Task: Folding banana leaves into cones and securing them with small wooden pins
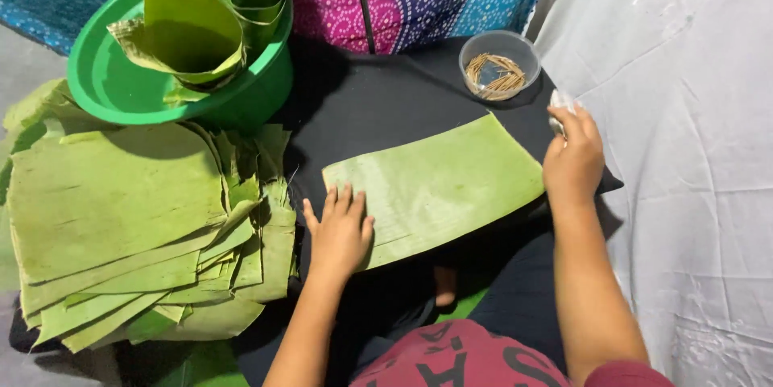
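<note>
At the far left a thick stack of cut, pale green banana-leaf sheets lies fanned out on the floor, its ragged edges pointing toward the person. Just behind it, touching the stack's upper edge, stands a round bright green plastic basin that holds several banana leaves folded into cone-like cups, some nested upright at the basin's back rim.

In the middle, a black cloth is spread over the person's lap, and on it lies a single rectangular banana-leaf sheet, flat and slightly tilted, its right end higher in the picture. The left hand rests palm down with fingers spread and straight on the sheet's lower left corner, pressing it flat without gripping it.

Behind the sheet, near its upper right corner, sits a small clear round plastic bowl with thin short wooden sticks inside.

The right hand lies at the sheet's right edge, fingers curled around a small white piece of cloth or tissue. To the right, a white crumpled fabric sheet covers the floor.
</note>
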